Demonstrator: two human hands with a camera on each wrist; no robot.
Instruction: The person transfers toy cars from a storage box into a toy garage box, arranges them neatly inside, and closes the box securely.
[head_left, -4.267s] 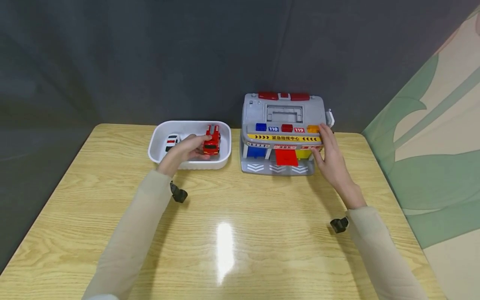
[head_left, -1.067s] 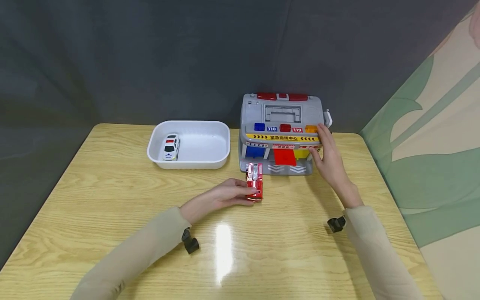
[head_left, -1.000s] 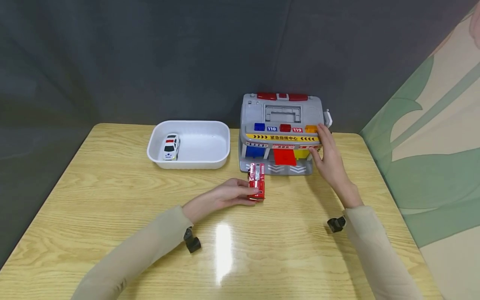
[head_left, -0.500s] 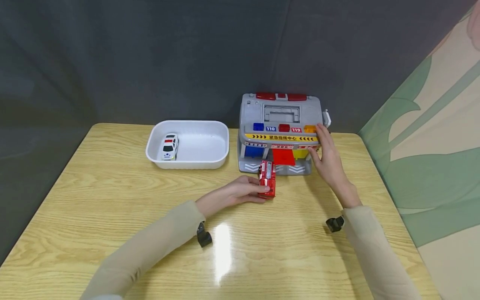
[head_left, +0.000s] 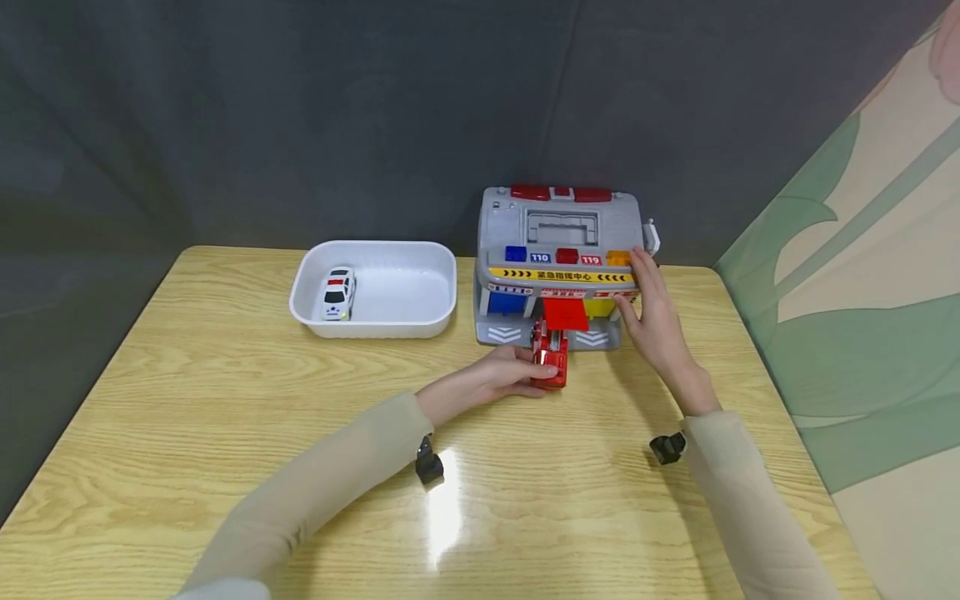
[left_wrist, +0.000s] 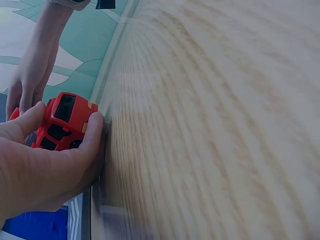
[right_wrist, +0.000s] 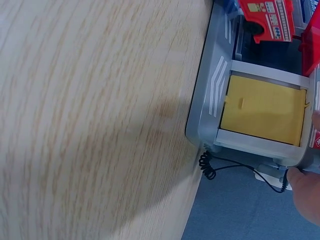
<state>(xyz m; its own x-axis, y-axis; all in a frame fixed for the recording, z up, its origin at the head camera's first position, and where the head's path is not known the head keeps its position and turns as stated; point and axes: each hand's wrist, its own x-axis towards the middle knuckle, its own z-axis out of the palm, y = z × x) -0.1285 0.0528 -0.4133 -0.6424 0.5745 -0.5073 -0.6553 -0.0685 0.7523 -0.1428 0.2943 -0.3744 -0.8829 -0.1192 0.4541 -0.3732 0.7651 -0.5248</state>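
My left hand (head_left: 501, 375) pinches a red toy fire truck (head_left: 550, 371) between thumb and fingers, with its front end towards me. Its far end reaches under the raised red door (head_left: 565, 315) of a grey toy rescue station (head_left: 504, 223). The left wrist view shows my thumb and fingers on either side of the truck's cab (left_wrist: 67, 117). In the right wrist view, the truck's ladder side (right_wrist: 272, 22) overlaps the middle bay. My right hand (head_left: 663, 342) holds the station's right front corner, fingers on top by the orange light and thumb at the front.
Left of the station stands a white bin (head_left: 420, 327) with a white toy police car (head_left: 339, 293) in it. The station's blue door (head_left: 507, 302) and yellow door (right_wrist: 262, 110) are down. A black coiled cord (right_wrist: 207, 167) hangs at its right side. A dark curtain (head_left: 337, 125) hangs behind.
My left hand has lifted the fire truck from the bin and carried it right, across the station's front ramp, to the middle bay. My right hand has kept its place on the station.
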